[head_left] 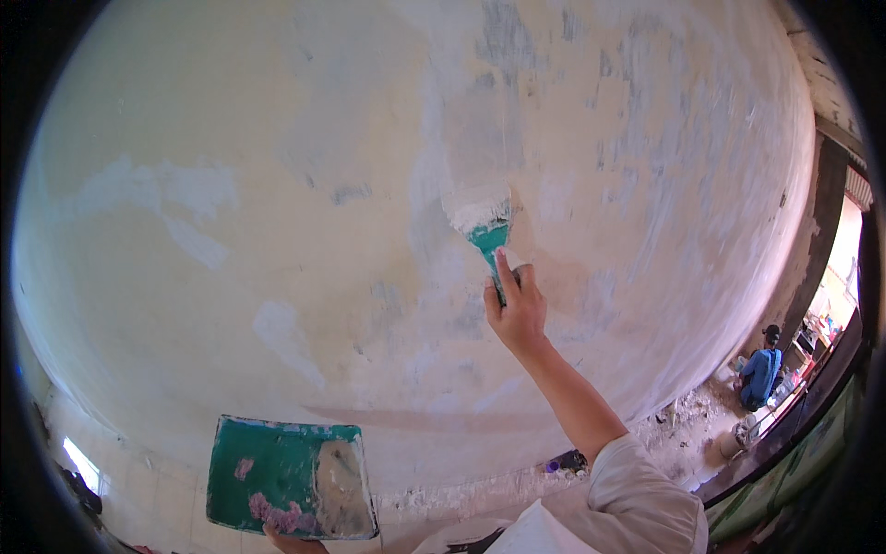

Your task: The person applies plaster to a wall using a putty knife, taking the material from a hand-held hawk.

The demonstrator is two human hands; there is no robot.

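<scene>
My right hand (517, 305) grips a green putty knife (489, 238) by its handle, index finger laid along it. The broad blade, coated in white filler, is against the patched cream wall (351, 258), right of centre. At the lower left, my left hand (284, 540) holds a green rectangular board (240, 462) from below, most of its fingers hidden. Pink paste and a larger beige-grey smear of filler lie on the board. The wall carries many pale white and grey patches.
At right, a person in blue (759, 379) crouches beside a doorway (842, 258) with clutter. A bucket (736, 440) stands on the dusty floor (683, 443). Small dark and purple objects (565, 463) lie at the wall's foot. Pale floor tiles (138, 499) show lower left.
</scene>
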